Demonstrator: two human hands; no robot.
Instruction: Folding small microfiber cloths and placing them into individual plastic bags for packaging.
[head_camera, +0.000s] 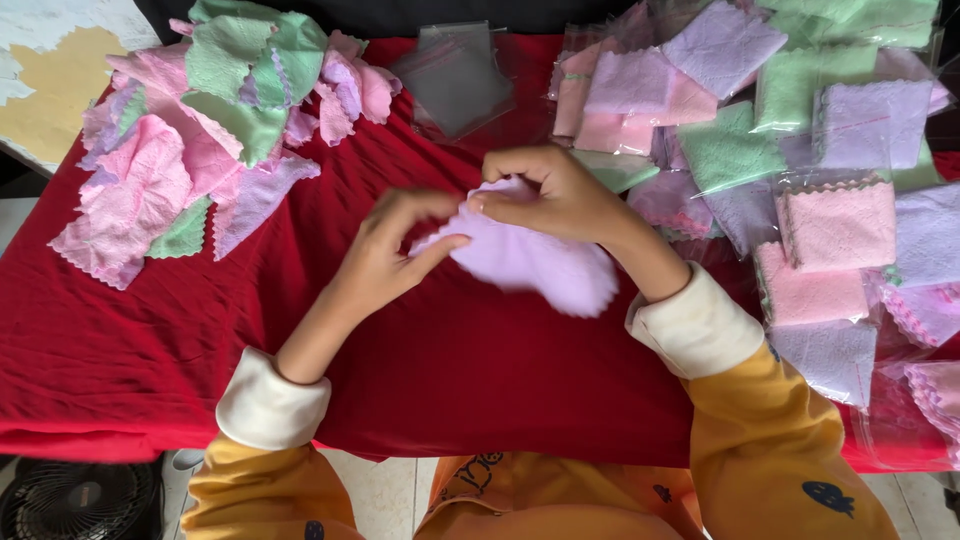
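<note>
The work in hand seems to be the folding of a lilac cloth (535, 262), which lies on the red counter (200, 330) in the middle, between both hands. The right hand (555, 195) pinches its upper edge with fingers pressed together; the left hand (385, 255) holds the left edge with the thumb and bent fingers. The long axis of the cloth runs from upper left to lower right, with its free scalloped end pointing towards the right sleeve. The next move probably needs the edges matched evenly before pressing flat.
</note>
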